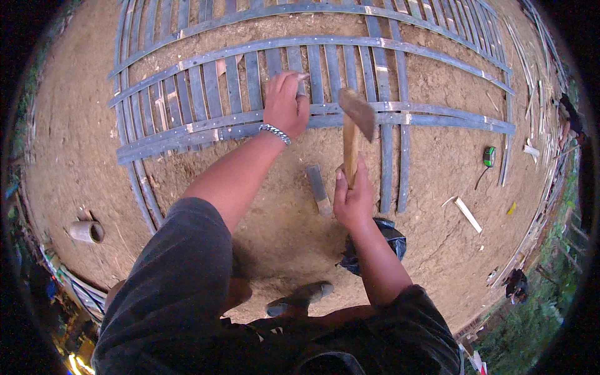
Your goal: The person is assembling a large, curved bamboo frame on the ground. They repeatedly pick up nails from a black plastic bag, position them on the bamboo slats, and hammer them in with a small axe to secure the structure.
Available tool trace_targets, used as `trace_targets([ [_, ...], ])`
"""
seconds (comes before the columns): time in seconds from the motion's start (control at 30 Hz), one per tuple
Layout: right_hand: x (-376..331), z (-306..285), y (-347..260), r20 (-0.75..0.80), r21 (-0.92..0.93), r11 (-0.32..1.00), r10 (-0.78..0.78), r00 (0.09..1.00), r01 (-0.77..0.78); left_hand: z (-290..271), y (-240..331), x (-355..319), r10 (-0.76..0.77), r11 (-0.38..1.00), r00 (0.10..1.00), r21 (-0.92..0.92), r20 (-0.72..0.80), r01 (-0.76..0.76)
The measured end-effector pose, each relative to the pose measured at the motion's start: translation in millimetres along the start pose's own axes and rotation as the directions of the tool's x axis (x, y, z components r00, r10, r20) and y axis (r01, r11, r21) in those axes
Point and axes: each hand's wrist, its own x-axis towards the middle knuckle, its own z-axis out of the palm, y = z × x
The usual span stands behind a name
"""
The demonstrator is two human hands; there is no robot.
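At the far left edge of the bare earth ground (75,137) a short cut length of bamboo tube (87,232) lies on its side, well apart from the work. Across the upper part of the ground lies a large flat lattice panel (206,94) of grey split slats, with long crosswise strips laid over many upright ones; it looks light for its size but springy and likely to flex if lifted by one edge, so it is best steadied by pressing down right beside the spot being worked. The left hand (286,103) does that: the arm reaches forward nearly straight, a metal bracelet (275,132) at the wrist, palm down, fingers curled and pinched onto the top of one upright slat, just above the doubled lower crosswise strip (437,119); whether something small is held between the fingertips cannot be told. A loose short grey slat piece (319,187) lies on the ground between the two hands. The right hand (353,200) is closed tight around the lower end of a wooden-handled hammer (353,134), elbow bent, the handle upright and the rusty head raised near the left hand. The tool looks head-heavy and stiff, the low grip giving swing. Behind the right forearm sits a dark plastic bag (390,234); further right lie a green tape measure (489,156) and a pale wood offcut (467,214).
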Motion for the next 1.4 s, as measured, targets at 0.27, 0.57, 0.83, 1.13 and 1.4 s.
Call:
trace_targets([
  [0.27, -2.9, 1.0, -7.6, -0.136, 0.0, 0.999, -0.039, 0.99, 0.04, -1.9, 1.9, -0.8, 0.016, 0.994, 0.998, 0.109, 0.06, -0.023],
  [0.57, 12.2, 12.3, 7.1, -0.225, -0.059, 0.975, -0.223, 0.949, 0.215, -1.3, 3.5, 1.0, 0.06, 0.993, 0.991, 0.092, 0.119, -0.072],
  [0.83, 6.6, 22.9, 31.6, -0.186, -0.049, 0.977, -0.212, 0.96, 0.206, 3.3, 5.1, 3.6, 0.047, 0.993, 0.988, 0.101, 0.146, -0.062],
  [1.13, 5.0, 20.6, 23.4, -0.169, -0.04, 0.994, -0.112, 0.979, 0.106, -0.4, 9.5, 3.6, 0.034, 0.996, 0.987, 0.078, 0.159, -0.046],
  [1.4, -5.8, 17.6, 40.4, -0.19, 0.011, 0.982, -0.184, 0.964, 0.19, -1.5, 7.4, 1.6, 0.019, 0.993, 0.984, 0.115, 0.178, -0.04],
])
